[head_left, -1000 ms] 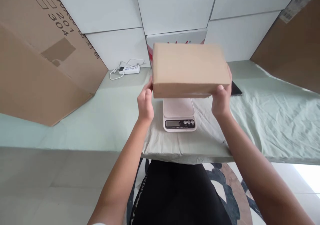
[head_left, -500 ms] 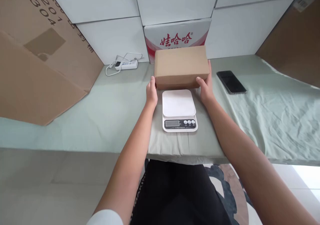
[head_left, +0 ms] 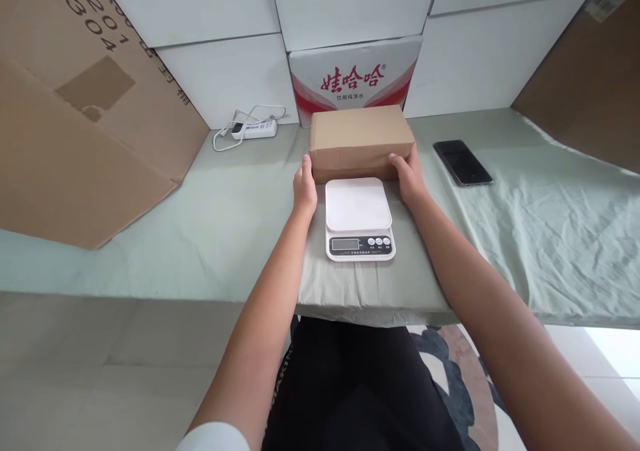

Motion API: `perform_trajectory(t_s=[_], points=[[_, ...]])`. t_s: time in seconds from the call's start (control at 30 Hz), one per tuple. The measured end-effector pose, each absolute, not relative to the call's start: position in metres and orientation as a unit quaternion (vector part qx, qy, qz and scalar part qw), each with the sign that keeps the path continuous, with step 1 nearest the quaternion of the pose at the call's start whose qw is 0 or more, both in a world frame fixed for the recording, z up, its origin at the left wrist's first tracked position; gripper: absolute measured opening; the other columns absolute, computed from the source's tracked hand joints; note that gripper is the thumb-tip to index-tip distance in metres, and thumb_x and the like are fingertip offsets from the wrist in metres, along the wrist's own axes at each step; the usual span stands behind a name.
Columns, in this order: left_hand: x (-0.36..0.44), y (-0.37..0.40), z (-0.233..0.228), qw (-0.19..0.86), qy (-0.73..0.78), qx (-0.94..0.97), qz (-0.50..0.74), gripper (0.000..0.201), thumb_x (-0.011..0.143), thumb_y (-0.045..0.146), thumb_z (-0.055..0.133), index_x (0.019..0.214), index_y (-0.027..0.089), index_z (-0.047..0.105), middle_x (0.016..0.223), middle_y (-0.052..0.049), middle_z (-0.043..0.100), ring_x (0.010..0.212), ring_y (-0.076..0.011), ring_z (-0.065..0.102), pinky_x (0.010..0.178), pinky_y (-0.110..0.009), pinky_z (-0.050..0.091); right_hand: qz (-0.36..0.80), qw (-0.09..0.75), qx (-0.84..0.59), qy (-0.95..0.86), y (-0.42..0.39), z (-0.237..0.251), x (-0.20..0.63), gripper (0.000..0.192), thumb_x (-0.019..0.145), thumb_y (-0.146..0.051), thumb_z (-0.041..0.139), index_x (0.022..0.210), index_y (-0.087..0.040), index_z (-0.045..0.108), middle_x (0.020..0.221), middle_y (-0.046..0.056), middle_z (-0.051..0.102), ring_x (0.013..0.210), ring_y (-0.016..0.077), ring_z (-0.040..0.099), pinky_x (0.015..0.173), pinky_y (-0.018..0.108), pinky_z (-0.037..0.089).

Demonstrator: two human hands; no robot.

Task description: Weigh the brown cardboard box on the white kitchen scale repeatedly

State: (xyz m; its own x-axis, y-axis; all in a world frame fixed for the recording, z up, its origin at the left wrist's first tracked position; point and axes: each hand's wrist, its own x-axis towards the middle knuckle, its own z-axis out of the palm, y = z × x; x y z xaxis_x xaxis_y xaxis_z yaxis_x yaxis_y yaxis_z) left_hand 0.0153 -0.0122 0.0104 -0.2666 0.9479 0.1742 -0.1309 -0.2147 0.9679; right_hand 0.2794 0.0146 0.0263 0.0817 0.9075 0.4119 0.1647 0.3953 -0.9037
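Hidden behind the brown cardboard box (head_left: 361, 139): the lower edge of the white carton with red characters (head_left: 356, 77); contents of both unseen, the box being closed. Cut off at the left frame edge, a large flattened cardboard sheet (head_left: 85, 111) with printed digits; cut off at the right, another brown cardboard panel (head_left: 585, 77). Too small to read: the display and buttons of the white kitchen scale (head_left: 357, 219), bare on its platform. Resting on the green-clothed surface (head_left: 215, 224), the cardboard box, just behind the scale and against the white carton. Clasped at its two near corners: left hand (head_left: 305, 187) flat against the left end, fingers curled round the side; right hand (head_left: 409, 174) pressed to the right end, thumb on the front face. Both forearms stretched forward from the bottom of the frame, passing either side of the scale. Off to the right, well apart, a dark phone (head_left: 463, 163) lying face up; off to the left by the wall, a white power strip (head_left: 253, 129) with looped cord.
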Motion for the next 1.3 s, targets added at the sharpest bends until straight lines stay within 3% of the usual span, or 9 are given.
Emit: perform_trajectory(t_s=[0.13,0.3,0.5,0.67,0.8,1.03,1.3], points=[[0.013,-0.013,0.012,0.414,0.469,0.441,0.643,0.092,0.099,0.099,0.051,0.138,0.022,0.083,0.158,-0.013,0.081,0.165,-0.0367,0.065,0.138,-0.046,0.052,0.313,0.583,-0.445,-0.603,0.02,0.018,0.285,0.098,0.079,-0.078,0.074,0.166,-0.035,0.057,0.178,0.005,0.064,0.182,0.0409,0.037,0.156,0.064,0.023],[0.01,-0.013,0.021,0.413,0.51,0.377,0.654,0.08,0.114,0.079,0.04,0.162,0.023,0.071,0.179,-0.011,0.064,0.176,-0.0282,0.052,0.145,-0.041,0.042,0.325,0.593,-0.448,-0.585,0.024,0.012,0.292,0.116,0.076,-0.086,0.075,0.174,-0.031,0.046,0.186,0.01,0.053,0.187,0.0421,0.026,0.156,0.062,0.02],[0.013,-0.02,0.037,0.429,0.528,0.35,0.644,0.076,0.122,0.056,0.027,0.176,0.011,0.054,0.187,-0.016,0.053,0.177,-0.0227,0.049,0.146,-0.034,0.039,0.345,0.601,-0.444,-0.568,0.024,0.013,0.292,0.133,0.07,-0.089,0.078,0.179,-0.025,0.036,0.188,0.015,0.048,0.187,0.0436,0.024,0.156,0.061,0.019],[0.014,-0.019,0.033,0.429,0.528,0.356,0.641,0.079,0.121,0.065,0.026,0.176,0.017,0.055,0.187,-0.013,0.054,0.179,-0.021,0.046,0.145,-0.031,0.038,0.348,0.598,-0.445,-0.569,0.023,0.012,0.292,0.129,0.071,-0.089,0.076,0.179,-0.032,0.037,0.191,0.011,0.046,0.185,0.0429,0.029,0.154,0.064,0.024],[0.012,-0.013,0.022,0.423,0.513,0.371,0.648,0.093,0.114,0.083,0.03,0.174,0.017,0.057,0.187,-0.017,0.053,0.179,-0.0263,0.046,0.146,-0.037,0.038,0.352,0.601,-0.454,-0.555,0.022,0.012,0.292,0.127,0.068,-0.086,0.078,0.177,-0.032,0.042,0.192,0.011,0.045,0.185,0.044,0.028,0.154,0.066,0.024],[0.007,-0.003,0.008,0.409,0.493,0.4,0.655,0.104,0.104,0.097,0.035,0.165,0.019,0.068,0.183,-0.019,0.058,0.177,-0.0343,0.05,0.145,-0.047,0.043,0.35,0.588,-0.455,-0.57,0.022,0.012,0.293,0.123,0.07,-0.09,0.075,0.175,-0.035,0.044,0.191,0.009,0.045,0.183,0.0452,0.033,0.15,0.069,0.032],[0.008,-0.005,0.012,0.417,0.48,0.411,0.653,0.097,0.107,0.093,0.037,0.162,0.02,0.071,0.18,-0.016,0.063,0.175,-0.0334,0.053,0.144,-0.046,0.046,0.354,0.594,-0.45,-0.565,0.02,0.017,0.29,0.115,0.068,-0.089,0.075,0.168,-0.037,0.051,0.187,0.007,0.051,0.182,0.0435,0.035,0.152,0.066,0.029]])
